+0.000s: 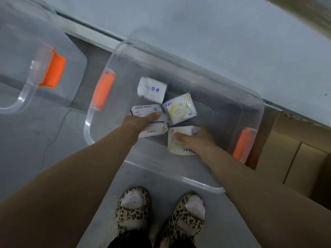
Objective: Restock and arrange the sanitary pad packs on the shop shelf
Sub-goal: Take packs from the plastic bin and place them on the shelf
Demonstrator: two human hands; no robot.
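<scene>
Head view: two hands reach into a clear bin (200, 185) on the floor that holds four pad packs.
A second clear bin (18, 104) stands at the left, cardboard boxes (295, 158) at the right, leopard slippers (132, 210) below; both forearms cross the near rim. The left hand (141, 120) holds the blue-lined pack (155, 130), thumb on top, its long axis lying left to right. The right hand (200, 140) seems to grip the near yellow pack (177, 147), whose letters read upside down. The far yellow pack (180, 109), tilted, and the white pack (152, 89) lie just behind.
</scene>
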